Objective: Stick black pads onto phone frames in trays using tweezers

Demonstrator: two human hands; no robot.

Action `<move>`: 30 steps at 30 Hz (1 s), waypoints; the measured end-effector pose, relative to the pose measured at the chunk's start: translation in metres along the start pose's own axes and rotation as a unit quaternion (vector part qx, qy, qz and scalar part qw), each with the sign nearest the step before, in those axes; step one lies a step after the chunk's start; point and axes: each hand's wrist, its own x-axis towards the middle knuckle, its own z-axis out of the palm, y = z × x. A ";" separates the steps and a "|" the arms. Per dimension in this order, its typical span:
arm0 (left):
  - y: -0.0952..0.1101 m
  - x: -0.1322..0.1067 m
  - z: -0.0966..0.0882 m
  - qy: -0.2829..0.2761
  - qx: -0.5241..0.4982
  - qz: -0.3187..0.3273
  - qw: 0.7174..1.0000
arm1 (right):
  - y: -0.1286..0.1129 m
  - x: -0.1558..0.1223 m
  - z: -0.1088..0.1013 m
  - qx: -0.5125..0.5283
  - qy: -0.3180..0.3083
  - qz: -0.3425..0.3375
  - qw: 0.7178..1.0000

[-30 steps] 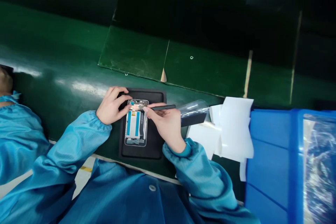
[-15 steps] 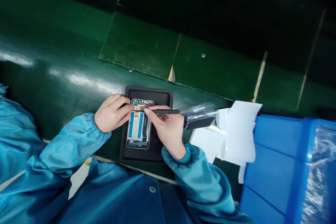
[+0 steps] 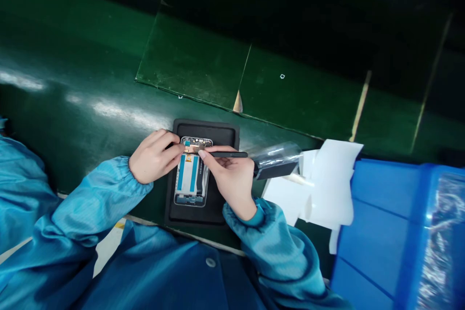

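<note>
- Left hand (image 3: 152, 158) on the phone frame (image 3: 191, 174), fingers (image 3: 167, 144) curled together over its far left edge!
- Right hand (image 3: 230, 179) pinches a black spudger (image 3: 228, 154) between thumb and fingers, tip right at the frame's far end.
- The frame lies flat, mid-way on a black rubber mat (image 3: 205, 128), blue strips showing.
- Just right of the hand, a clear plastic film (image 3: 278, 160) sits on white paper sheets (image 3: 327, 184).
- Farther right, a blue plastic bin (image 3: 374, 223).
</note>
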 end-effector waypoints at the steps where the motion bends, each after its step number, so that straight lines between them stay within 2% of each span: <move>1: 0.000 0.000 0.000 0.002 0.001 0.002 1.000 | 0.000 0.000 0.000 -0.001 0.000 0.000 1.000; 18: 0.000 0.001 -0.001 0.000 0.008 0.007 1.000 | 0.001 0.000 -0.001 -0.022 -0.005 -0.016 1.000; 22: 0.003 0.002 -0.006 0.007 0.016 0.024 1.000 | 0.000 0.000 -0.002 -0.018 -0.006 -0.019 1.000; 26: 0.011 0.000 -0.010 -0.015 0.039 0.051 0.998 | 0.002 -0.001 0.000 -0.013 -0.008 -0.025 1.000; 30: 0.019 -0.007 -0.009 -0.049 0.108 0.046 0.992 | -0.001 -0.003 0.002 -0.003 -0.012 -0.029 0.999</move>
